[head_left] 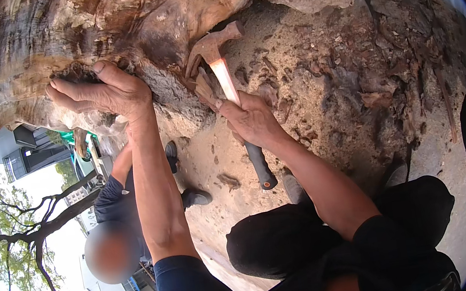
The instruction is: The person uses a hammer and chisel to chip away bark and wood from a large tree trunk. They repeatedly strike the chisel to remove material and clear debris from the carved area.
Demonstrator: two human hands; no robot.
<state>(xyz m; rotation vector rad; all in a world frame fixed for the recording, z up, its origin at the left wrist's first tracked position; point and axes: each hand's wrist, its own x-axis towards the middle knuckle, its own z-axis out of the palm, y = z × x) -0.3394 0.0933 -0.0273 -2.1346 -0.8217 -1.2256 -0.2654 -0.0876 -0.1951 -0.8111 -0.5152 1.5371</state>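
Observation:
My right hand (254, 120) is wrapped round the middle of a claw hammer (227, 81), whose black grip end sticks out below the fist. The rusty head points up, and its claw lies against the ragged edge of a large weathered tree trunk (169, 18). A splintered strip of wood (205, 88) stands beside the claw, close to my fingers; whether they touch it I cannot tell. Higher up on the left, my left hand (105, 94) rests on the trunk beside a dark hollow, fingers stretched out and thumb apart. It holds nothing.
Bark scraps (379, 97) and crumbled debris cover the sandy ground below the trunk. My bent knees in black trousers (280, 239) are close beneath the hammer. Another person in a dark shirt (112, 202) is at the left, near my left forearm. A tree and buildings stand beyond.

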